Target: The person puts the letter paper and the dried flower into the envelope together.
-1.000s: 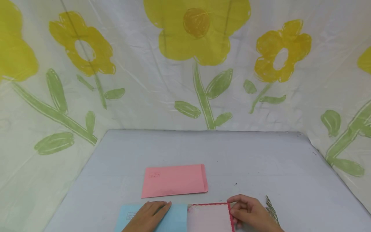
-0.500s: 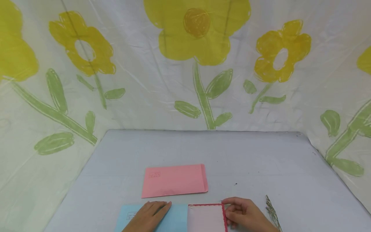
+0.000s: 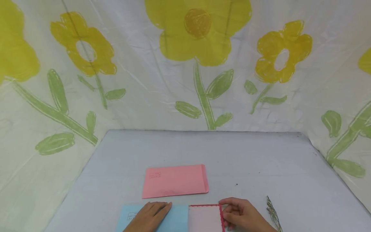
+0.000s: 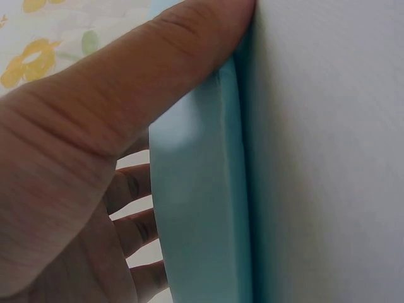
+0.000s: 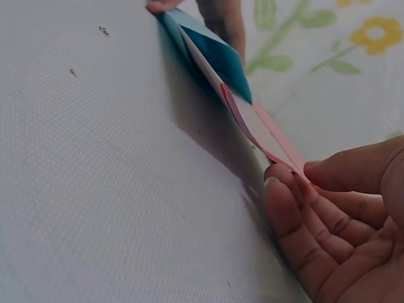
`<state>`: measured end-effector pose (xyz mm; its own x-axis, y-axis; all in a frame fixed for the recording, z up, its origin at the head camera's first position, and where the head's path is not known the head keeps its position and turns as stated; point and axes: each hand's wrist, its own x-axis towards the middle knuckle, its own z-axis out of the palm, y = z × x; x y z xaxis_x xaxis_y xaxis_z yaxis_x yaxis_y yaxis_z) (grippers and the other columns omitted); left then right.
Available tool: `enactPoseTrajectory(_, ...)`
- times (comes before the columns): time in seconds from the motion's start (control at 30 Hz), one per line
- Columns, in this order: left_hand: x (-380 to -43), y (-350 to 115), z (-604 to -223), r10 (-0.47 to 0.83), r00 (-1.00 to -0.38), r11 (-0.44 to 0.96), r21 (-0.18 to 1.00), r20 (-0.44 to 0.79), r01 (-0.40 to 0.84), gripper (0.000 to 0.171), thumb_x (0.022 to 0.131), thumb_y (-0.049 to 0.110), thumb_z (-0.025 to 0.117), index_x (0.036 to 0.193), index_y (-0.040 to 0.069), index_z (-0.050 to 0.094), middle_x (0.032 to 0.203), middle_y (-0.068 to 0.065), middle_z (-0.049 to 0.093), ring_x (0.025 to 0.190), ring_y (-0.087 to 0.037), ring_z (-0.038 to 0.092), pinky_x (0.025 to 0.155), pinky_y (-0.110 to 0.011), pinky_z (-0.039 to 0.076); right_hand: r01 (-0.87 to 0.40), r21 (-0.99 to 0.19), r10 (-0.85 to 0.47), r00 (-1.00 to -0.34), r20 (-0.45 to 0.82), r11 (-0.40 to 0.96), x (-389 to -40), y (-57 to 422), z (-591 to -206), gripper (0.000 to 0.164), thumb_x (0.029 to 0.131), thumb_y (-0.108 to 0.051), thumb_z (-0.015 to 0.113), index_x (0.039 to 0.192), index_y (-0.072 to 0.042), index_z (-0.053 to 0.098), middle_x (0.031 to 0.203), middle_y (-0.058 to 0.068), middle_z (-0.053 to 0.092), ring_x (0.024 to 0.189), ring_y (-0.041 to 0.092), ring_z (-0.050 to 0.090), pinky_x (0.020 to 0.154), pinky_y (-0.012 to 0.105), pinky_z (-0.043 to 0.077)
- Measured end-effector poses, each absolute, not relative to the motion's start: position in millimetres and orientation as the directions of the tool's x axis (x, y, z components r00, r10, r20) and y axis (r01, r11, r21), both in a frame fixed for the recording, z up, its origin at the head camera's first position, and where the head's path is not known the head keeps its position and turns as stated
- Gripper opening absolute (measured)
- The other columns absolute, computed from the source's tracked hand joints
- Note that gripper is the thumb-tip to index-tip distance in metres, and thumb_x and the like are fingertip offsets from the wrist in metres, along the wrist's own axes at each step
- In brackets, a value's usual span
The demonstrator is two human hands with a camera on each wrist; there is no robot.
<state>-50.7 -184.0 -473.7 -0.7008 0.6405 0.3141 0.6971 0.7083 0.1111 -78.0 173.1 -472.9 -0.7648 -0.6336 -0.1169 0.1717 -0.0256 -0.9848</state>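
Observation:
A light blue envelope (image 3: 179, 219) lies at the table's near edge, its mouth toward the right. My left hand (image 3: 149, 217) grips it, thumb along one edge and fingers spread across the far side, as the left wrist view shows. Partly inside the envelope sits a pale sheet of letter paper (image 3: 204, 219) with a scalloped red border. My right hand (image 3: 242, 214) pinches the sheet's outer right edge between thumb and fingers. In the right wrist view the envelope's mouth (image 5: 221, 57) gapes around the paper, whose red edge (image 5: 235, 117) bows slightly. The inserted part is hidden.
A pink envelope (image 3: 175, 182) with a small printed stamp box lies just beyond the blue one. Right of my right hand is a dried sprig (image 3: 272, 211). Dark crumbs (image 3: 236, 184) dot the white table (image 3: 261, 154); a flower-painted curtain (image 3: 136, 96) hangs behind.
My right hand has moved left with the letter paper, and less of the sheet shows outside the blue envelope. My left hand has stayed in place on the envelope.

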Motion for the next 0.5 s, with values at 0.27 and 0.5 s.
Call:
enactPoseTrajectory(0.27,-52.2,-184.2,-474.8,0.647,-0.688,0.703,0.094,0.329,0.705,0.085,0.074,0.071,0.05,0.127,0.005,0.05,0.115,0.002,0.051,0.103,-0.011,0.046,0.084,-0.033,0.042,0.206,-0.977,-0.643,-0.755,-0.128,-0.047,-77.9,170.6,-473.0,0.037,0.092,-0.003,0.049,0.126,0.01,0.042,0.095,0.025,0.059,0.074,0.019,0.062,0.064,0.032,0.052)
enactPoseTrajectory(0.5,-51.9,-183.4,-475.6,0.642,-0.686,0.701,0.099,0.344,0.706,0.084,0.074,0.07,0.05,0.127,0.005,0.051,0.115,0.002,0.051,0.102,-0.01,0.045,0.084,-0.032,0.042,0.203,-0.978,-0.651,-0.749,-0.119,-0.055,-78.7,167.3,-473.8,0.038,0.091,-0.002,0.05,0.126,0.009,0.043,0.095,0.027,0.058,0.074,0.019,0.062,0.065,0.032,0.052)
